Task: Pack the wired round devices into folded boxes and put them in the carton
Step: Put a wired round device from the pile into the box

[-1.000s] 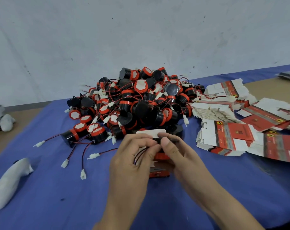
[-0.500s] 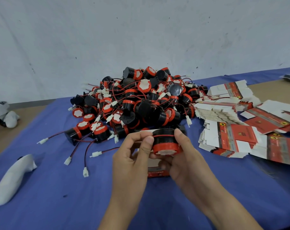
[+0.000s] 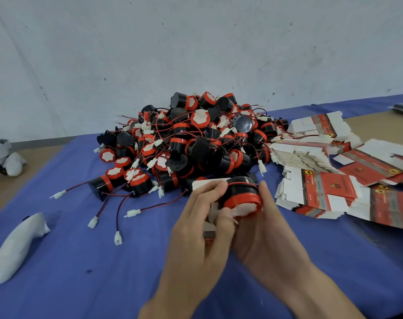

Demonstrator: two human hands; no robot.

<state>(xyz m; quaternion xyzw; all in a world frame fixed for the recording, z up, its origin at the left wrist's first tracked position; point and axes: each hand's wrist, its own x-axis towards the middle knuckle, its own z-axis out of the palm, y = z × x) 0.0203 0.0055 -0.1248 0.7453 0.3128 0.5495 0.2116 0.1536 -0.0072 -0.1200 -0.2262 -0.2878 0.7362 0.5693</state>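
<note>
1. Device (image 3: 242, 194): held by both hands above the blue cloth (image 3: 80, 261), just in front of the pile (image 3: 196, 139). One second ago the hands covered it. Half a second ago it sat level between them. It now tilts, with the white end facing down and toward the camera.
2. Wire (image 3: 242, 185): one red turn lies round the black body. One second ago it hung loose between the fingers.
3. Left hand (image 3: 196, 226): thumb and fingertips pinch the device's left edge.
4. Right hand (image 3: 265, 238): curled round the device from the right and below, forefinger along its side.
5. Box (image 3: 209, 238): partly hidden under the hands. Its white flap (image 3: 204, 184) stands behind the left fingertips, as before.
6. Flat boxes (image 3: 322, 187): stacked right of the pile, unchanged.
</note>
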